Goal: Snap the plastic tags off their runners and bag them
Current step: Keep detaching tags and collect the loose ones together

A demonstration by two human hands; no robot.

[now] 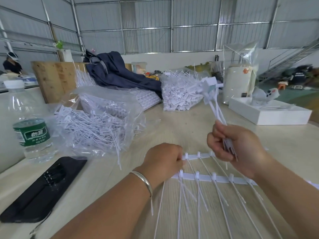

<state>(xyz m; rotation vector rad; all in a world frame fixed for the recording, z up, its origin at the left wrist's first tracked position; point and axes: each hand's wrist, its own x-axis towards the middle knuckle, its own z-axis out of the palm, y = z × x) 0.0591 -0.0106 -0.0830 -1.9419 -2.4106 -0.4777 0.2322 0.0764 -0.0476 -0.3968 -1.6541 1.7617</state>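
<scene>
- On the table before me, my left hand (165,161) pins the runners (214,178), several tags still attached.
- My right hand (236,149) grips a bunch of snapped tags (214,104), unbagged.
- Open bag (96,125) at left already holds many.

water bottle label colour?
Green with white lettering, on the water bottle; head view.

Head view, close above table (181,128)
</scene>
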